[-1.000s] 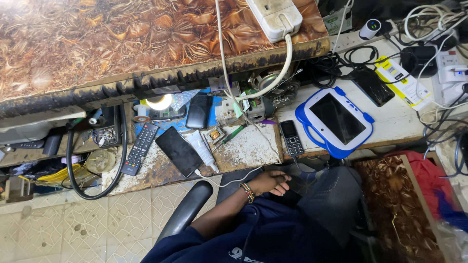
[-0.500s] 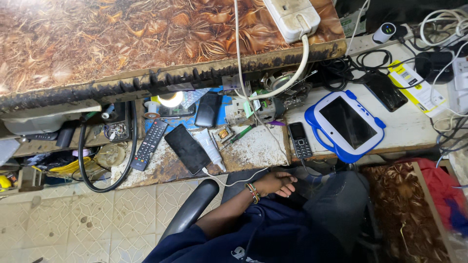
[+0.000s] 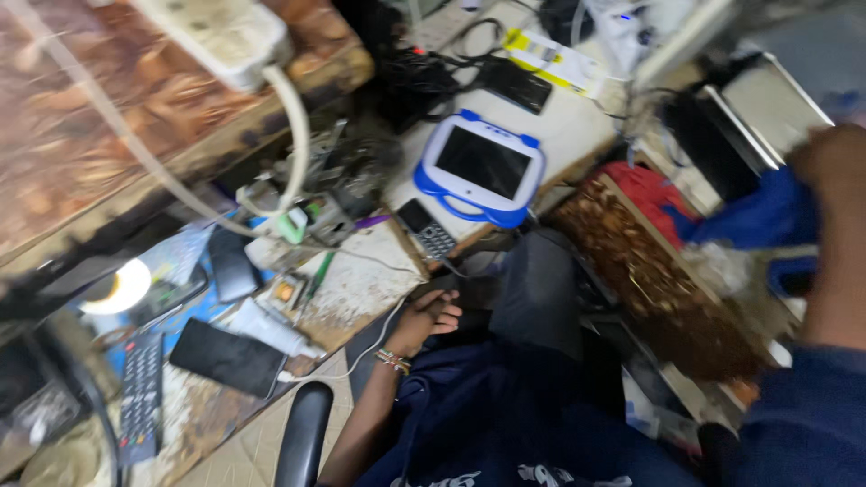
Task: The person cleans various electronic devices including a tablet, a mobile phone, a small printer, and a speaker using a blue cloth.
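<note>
The left hand [image 3: 431, 316] rests loosely curled on the lap at centre frame, holding nothing, just below a keypad phone [image 3: 427, 230] on the bench edge. The right hand [image 3: 834, 167], blurred at far right, touches blue cloth [image 3: 762, 216]; its grip is unclear. No work looks begun. A blue-framed tablet [image 3: 478, 167] lies on the cluttered, worn workbench [image 3: 361, 284].

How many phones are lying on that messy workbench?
4, at least: a black smartphone at the front left beside the remote control, a dark phone near the lamp, a keypad phone by the blue tablet, another dark one behind. Clutter may hide more.
</note>
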